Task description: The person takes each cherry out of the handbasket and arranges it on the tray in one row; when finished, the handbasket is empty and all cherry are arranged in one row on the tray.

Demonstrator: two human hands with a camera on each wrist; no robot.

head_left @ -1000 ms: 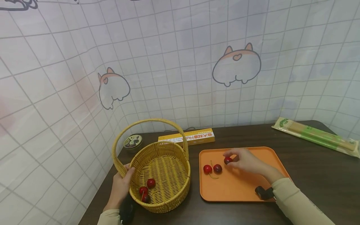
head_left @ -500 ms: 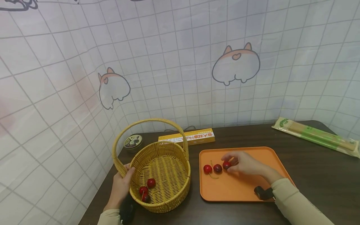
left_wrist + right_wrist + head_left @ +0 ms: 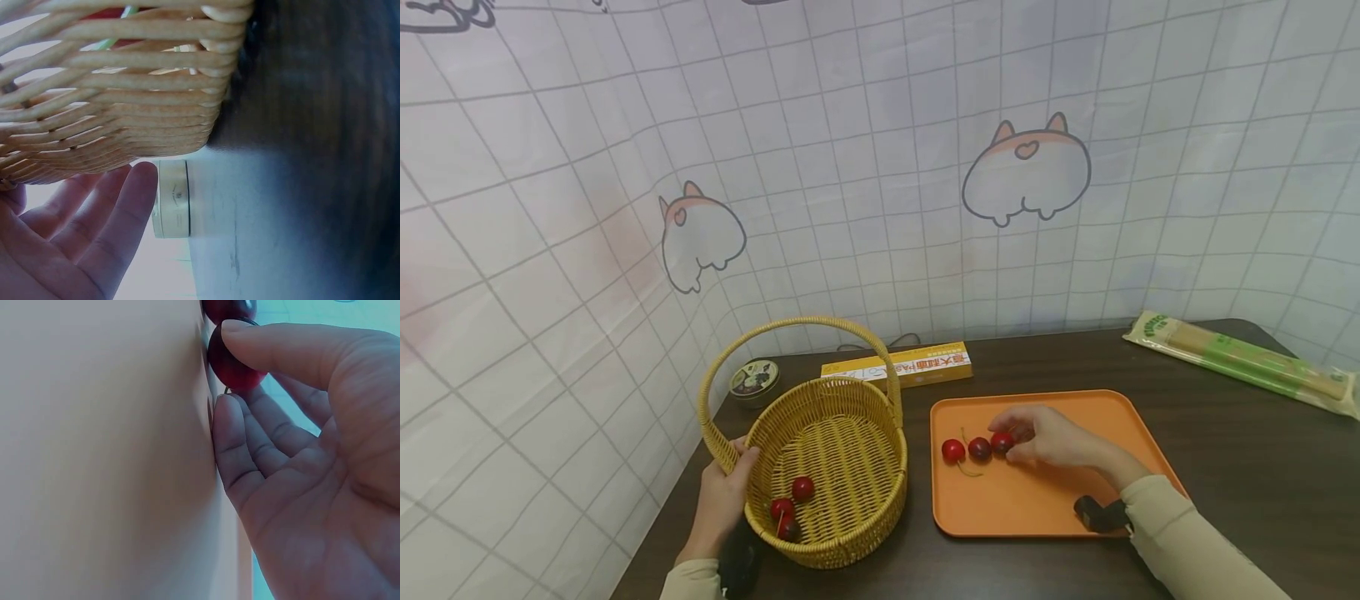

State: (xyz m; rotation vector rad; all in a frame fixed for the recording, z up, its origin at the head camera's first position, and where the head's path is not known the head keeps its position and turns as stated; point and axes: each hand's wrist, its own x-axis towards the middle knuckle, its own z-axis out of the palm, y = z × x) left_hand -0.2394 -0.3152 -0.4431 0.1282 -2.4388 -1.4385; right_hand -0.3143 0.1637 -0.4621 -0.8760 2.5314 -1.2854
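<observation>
A dark tabletop carries everything here, and on it lies the orange tray, flat, long axis running left to right, its raised rim probably handy for keeping round fruit from rolling off. Just left of it sits the yellow wicker basket, upright, mouth to the ceiling, its handle arching left to right, right foot a little farther off.

There's the left hand, gripping the basket's left side by the handle's foot, most likely to steady it. And over the tray, the right hand: thumb on the held cherry, fingers bent round behind, a light pinch that looks suited to slick skin.

That cherry is at the tray's left half, right-hand end of a row of three, close beside the middle cherry, with the left cherry beyond. Nearly round, so no clear long axis; whether it touches the tray, I can't tell.

Three basket cherries gather toward the near-left wall. And the stems: the left cherry's stem points right and slightly near.
</observation>
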